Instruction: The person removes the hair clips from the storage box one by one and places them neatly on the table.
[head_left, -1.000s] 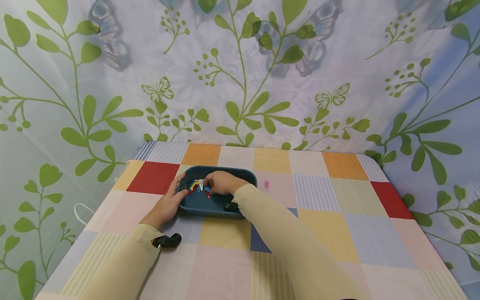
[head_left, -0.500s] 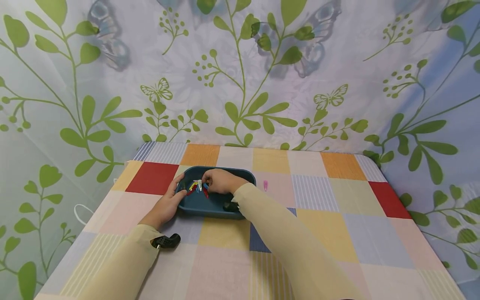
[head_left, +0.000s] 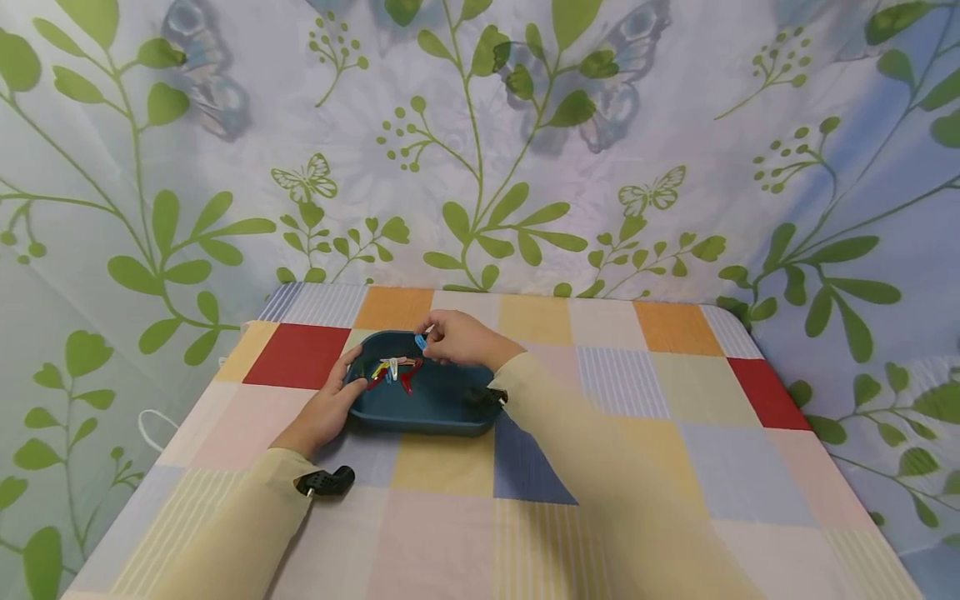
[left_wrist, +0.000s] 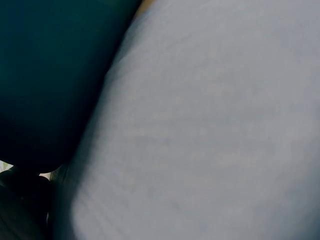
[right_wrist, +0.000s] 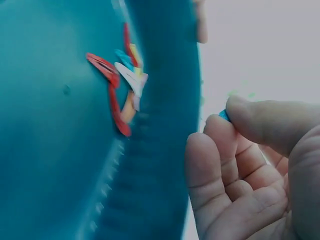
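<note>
My right hand (head_left: 467, 339) pinches a blue snap hair clip (head_left: 421, 342) between thumb and fingers, raised at the far rim of a dark teal tray (head_left: 442, 404). Only a sliver of that clip shows at the fingertips in the right wrist view. Inside the tray lies a small pile of hair clips: red (right_wrist: 103, 67), white (right_wrist: 128, 75), yellow, orange and blue. At the tray's left end my left hand (head_left: 326, 412) grips the wall, thumb over the inner side. The left wrist view has only the tray's side and cloth; the left hand's fingers are out of it.
A patchwork cloth (head_left: 442, 533) covers the table. Behind it hangs a leaf-patterned curtain (head_left: 480, 150). A white cable (head_left: 153, 429) loops at the table's left edge. Black wrist devices (head_left: 326, 482) sit at both sleeves.
My right hand has risen from the pile toward the far rim, lifting the blue hair clip. A pink clip right of the tray is now hidden behind the right arm. The left hand stays put.
</note>
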